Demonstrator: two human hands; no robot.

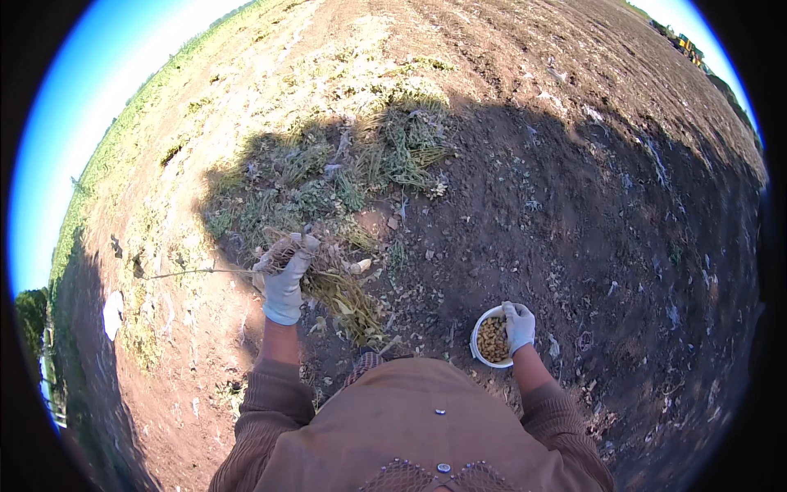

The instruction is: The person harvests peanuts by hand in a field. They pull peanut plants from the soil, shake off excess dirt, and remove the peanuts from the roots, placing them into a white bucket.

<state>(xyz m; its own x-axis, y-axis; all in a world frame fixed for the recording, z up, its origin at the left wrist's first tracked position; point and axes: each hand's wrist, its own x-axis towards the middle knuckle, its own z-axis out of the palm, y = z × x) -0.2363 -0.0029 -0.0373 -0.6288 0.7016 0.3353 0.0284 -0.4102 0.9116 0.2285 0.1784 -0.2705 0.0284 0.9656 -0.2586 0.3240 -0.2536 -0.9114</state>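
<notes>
A bundle of pulled peanut plants (347, 300) is gripped in my left hand (288, 284), which wears a white work glove. Its pale tangled roots (278, 251) show around the gloved fingers, and the leafy stems hang down towards my body. My right hand (520, 325), gloved too, lies over the right rim of a white plastic bucket (473, 343). Unshelled peanuts (492, 339) fill much of what shows of the bucket's inside. The right fingers are curled, but whether they grip the rim or hold peanuts is hidden.
Heaped, drying peanut plants (412, 144) lie on the soil ahead, partly in shadow. Scraps of plastic film (658, 163) litter the dark ground at right. A white object (112, 315) lies at far left. A yellow-and-green machine (688, 48) stands at the far right edge.
</notes>
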